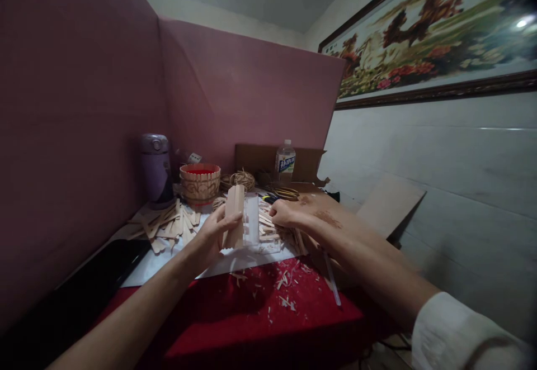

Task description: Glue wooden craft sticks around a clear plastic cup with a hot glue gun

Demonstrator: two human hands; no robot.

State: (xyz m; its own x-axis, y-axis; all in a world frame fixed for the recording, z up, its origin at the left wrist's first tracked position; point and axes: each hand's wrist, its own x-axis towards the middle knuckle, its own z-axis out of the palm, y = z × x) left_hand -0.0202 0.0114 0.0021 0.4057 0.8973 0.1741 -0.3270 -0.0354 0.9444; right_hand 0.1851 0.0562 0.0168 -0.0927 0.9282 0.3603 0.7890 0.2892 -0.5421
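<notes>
My left hand (215,232) is wrapped around a clear plastic container (251,219) with flat wooden craft sticks (235,208) standing side by side along its left side. The container is held upright, and its far side is hidden. To the right, my right hand (283,213) reaches down to a pile of short wooden stick pieces (265,223). Its fingers are curled together at the pile; whatever is between them is too small or hidden to make out.
Loose craft sticks (178,226) lie at left by a purple bottle (156,169) and a stick-covered pot (199,184). Twine (243,179), scissors (286,192) and a plastic bottle (285,160) stand behind. A glue stick (332,279) and wood scraps lie on the red cloth (235,319).
</notes>
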